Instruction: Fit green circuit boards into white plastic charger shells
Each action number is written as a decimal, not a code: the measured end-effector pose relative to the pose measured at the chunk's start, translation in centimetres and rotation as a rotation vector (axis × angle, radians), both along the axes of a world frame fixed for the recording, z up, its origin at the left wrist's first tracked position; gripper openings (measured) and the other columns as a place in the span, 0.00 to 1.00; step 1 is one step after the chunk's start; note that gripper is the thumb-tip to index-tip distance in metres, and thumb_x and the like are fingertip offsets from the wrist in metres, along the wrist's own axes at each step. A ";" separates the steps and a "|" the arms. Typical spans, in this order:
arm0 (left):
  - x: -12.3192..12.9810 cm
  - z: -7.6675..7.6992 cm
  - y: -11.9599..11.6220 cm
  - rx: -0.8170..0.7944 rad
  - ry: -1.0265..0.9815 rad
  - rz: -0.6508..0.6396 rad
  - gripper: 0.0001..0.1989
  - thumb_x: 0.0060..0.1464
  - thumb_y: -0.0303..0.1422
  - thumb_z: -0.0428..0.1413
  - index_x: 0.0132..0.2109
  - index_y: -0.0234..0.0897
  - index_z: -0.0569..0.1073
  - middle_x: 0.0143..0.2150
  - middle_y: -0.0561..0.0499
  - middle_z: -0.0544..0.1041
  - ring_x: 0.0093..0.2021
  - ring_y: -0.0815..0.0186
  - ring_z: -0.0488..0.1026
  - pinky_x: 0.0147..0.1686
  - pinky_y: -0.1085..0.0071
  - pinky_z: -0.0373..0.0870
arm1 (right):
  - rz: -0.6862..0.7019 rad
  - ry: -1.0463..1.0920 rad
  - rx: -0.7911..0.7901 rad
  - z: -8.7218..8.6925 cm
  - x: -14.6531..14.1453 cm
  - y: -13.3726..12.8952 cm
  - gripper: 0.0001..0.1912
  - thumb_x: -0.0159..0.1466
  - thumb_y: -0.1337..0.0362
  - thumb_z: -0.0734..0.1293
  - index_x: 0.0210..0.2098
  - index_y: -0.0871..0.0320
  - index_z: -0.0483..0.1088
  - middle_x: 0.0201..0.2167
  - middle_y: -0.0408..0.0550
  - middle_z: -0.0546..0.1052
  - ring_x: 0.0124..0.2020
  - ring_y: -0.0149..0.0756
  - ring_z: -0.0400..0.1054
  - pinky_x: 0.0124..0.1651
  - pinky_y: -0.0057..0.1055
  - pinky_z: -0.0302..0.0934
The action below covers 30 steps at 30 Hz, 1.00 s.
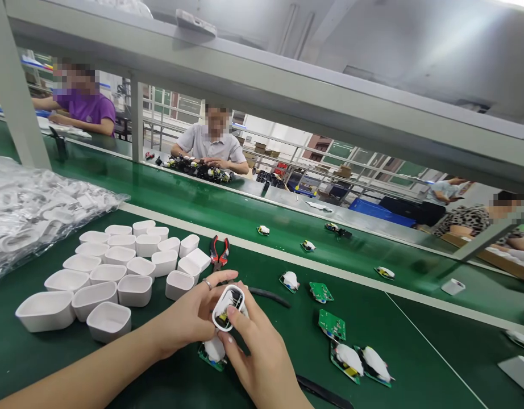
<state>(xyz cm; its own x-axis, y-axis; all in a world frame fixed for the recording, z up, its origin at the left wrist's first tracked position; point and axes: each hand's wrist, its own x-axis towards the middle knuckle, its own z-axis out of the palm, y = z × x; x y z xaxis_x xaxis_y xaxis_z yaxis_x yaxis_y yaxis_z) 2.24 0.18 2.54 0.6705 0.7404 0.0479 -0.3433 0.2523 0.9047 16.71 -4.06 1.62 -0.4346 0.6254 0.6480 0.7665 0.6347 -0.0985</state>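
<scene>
Observed at the bench: a white plastic casing [228, 307] is held up off the surface, just above a wrapped circuit board [213, 352]. Its open end is turned toward the wearer, with dark and yellow parts showing inside. The left hand [187, 312], ringed on one finger, curls round the casing's left side. The right hand [262, 358] pinches it from below, thumb pressed on the near edge. Both grip from the sides, apparently to keep the opening clear and in view.

Supplies appear sorted by kind. Empty casings [134, 289] stand clustered, openings up, left of the hands; a bag of white parts [36, 216] lies beyond them. To the right lie bare green boards [331, 324] and more wrapped boards [347, 360], a split that probably keeps each kind within easy reach. Red-handled pliers [219, 253] rest just beyond the hands, beside the casings, and a black strip [268, 295] lies close by.

Across the far belt [228, 190], a co-worker in a grey shirt [211, 145] sits with both hands at a heap of dark components [198, 169].
</scene>
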 end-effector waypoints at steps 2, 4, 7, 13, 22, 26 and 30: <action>-0.2 0.4 0.0 -0.028 0.006 -0.019 0.34 0.30 0.22 0.50 0.50 0.40 0.54 0.50 0.48 0.64 0.46 0.62 0.63 0.37 0.71 0.62 | -0.022 0.062 -0.007 -0.3 0.1 0.0 0.19 0.55 0.71 0.58 0.46 0.54 0.54 0.49 0.58 0.62 0.50 0.41 0.58 0.43 0.35 0.61; -0.5 0.7 0.1 0.040 0.063 0.039 0.31 0.33 0.24 0.50 0.50 0.38 0.55 0.52 0.47 0.62 0.49 0.61 0.61 0.44 0.67 0.60 | -0.053 0.161 -0.056 -0.6 0.2 0.0 0.25 0.55 0.70 0.59 0.50 0.54 0.49 0.48 0.55 0.62 0.50 0.39 0.57 0.45 0.36 0.60; -0.7 1.2 0.3 0.178 0.225 0.201 0.25 0.38 0.27 0.52 0.47 0.35 0.56 0.46 0.45 0.68 0.46 0.61 0.64 0.47 0.64 0.58 | -0.111 0.270 -0.104 -0.8 0.4 0.1 0.31 0.54 0.70 0.59 0.54 0.55 0.41 0.48 0.54 0.61 0.51 0.39 0.55 0.45 0.37 0.60; -1.0 1.6 0.5 0.169 0.326 0.223 0.21 0.40 0.28 0.52 0.44 0.37 0.56 0.31 0.51 0.76 0.35 0.62 0.71 0.36 0.67 0.64 | -0.077 0.207 0.018 -0.5 0.4 0.0 0.31 0.54 0.73 0.58 0.54 0.55 0.41 0.46 0.53 0.63 0.48 0.40 0.56 0.44 0.41 0.59; 0.3 0.7 -0.9 0.624 0.716 0.406 0.11 0.46 0.30 0.43 0.38 0.37 0.63 0.27 0.51 0.71 0.28 0.64 0.67 0.29 0.69 0.63 | -0.528 0.299 -0.365 1.3 2.6 6.7 0.32 0.51 0.67 0.61 0.53 0.61 0.44 0.48 0.53 0.61 0.46 0.37 0.60 0.44 0.30 0.59; 1.2 -0.7 -0.9 0.998 0.939 0.149 0.12 0.42 0.28 0.49 0.37 0.37 0.68 0.36 0.47 0.71 0.38 0.57 0.65 0.35 0.66 0.62 | -0.757 0.326 -0.468 2.3 5.0 15.7 0.26 0.55 0.65 0.61 0.51 0.63 0.50 0.48 0.55 0.61 0.44 0.37 0.61 0.43 0.34 0.58; 1.5 -2.1 -0.2 1.090 0.999 0.090 0.13 0.47 0.27 0.47 0.42 0.37 0.68 0.43 0.43 0.70 0.40 0.54 0.66 0.35 0.65 0.63 | -0.928 0.306 -0.552 1.8 6.7 21.3 0.16 0.59 0.62 0.59 0.46 0.60 0.58 0.45 0.49 0.64 0.41 0.35 0.62 0.41 0.39 0.59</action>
<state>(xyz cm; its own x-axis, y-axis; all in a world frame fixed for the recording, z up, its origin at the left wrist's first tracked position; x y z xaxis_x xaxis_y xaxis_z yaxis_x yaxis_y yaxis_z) 3.76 0.01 0.48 0.7145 0.6831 0.1514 0.5434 -0.6780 0.4950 23.40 17.26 3.40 0.4785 0.8591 0.1816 0.8155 -0.3580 -0.4548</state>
